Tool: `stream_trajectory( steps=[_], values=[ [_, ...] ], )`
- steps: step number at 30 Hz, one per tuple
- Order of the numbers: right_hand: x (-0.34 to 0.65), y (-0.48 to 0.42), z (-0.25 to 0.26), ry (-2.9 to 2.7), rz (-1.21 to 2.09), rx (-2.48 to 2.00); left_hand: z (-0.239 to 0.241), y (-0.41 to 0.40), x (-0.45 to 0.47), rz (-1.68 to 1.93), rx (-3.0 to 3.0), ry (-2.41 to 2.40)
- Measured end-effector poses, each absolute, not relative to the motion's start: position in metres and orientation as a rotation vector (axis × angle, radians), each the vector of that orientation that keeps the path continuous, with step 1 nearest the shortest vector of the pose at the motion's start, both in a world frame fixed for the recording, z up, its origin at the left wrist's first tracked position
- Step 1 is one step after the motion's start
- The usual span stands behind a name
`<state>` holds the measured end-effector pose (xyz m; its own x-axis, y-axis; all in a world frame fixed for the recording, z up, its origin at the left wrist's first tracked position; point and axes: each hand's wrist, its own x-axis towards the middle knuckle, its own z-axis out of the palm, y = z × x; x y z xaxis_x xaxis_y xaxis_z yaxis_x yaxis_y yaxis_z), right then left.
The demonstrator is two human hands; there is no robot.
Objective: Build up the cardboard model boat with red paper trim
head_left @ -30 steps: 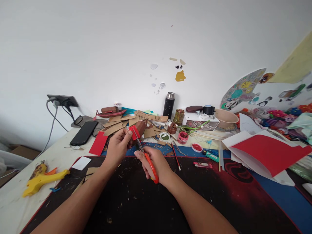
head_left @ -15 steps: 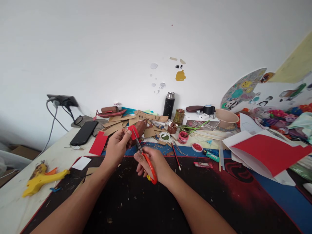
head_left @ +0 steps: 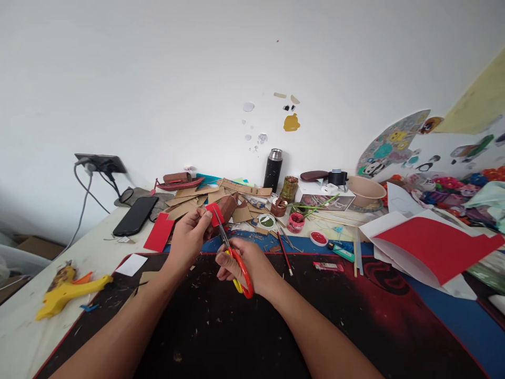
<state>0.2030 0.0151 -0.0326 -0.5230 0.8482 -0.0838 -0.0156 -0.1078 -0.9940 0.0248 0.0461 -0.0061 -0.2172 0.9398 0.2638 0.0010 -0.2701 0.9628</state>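
Two hands [head_left: 188, 230] [head_left: 255, 261], one pair of scissors [head_left: 239, 261], one phone [head_left: 135, 216], one flask [head_left: 273, 170]

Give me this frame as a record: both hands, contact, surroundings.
left hand: pinches small red piece
right hand: grips scissors, orange and yellow handles
contact: blades overlap the red piece in view; cut depth unclear
left side: black phone, yellow glue gun
behind: cardboard scraps, black flask

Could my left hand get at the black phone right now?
Probably not this instant: the left hand pinches a small red piece. Otherwise the way looks free: the phone lies uncovered, with only a flat red sheet between.
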Motion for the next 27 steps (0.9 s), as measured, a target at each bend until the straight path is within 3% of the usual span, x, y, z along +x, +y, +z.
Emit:
stream_trajectory(
  steps=[27],
  values=[
    [0.205,0.008,-0.02,-1.654,1.476,-1.126,-0.014,0.049,0.029,1.566,1.207,1.177]
  ],
)
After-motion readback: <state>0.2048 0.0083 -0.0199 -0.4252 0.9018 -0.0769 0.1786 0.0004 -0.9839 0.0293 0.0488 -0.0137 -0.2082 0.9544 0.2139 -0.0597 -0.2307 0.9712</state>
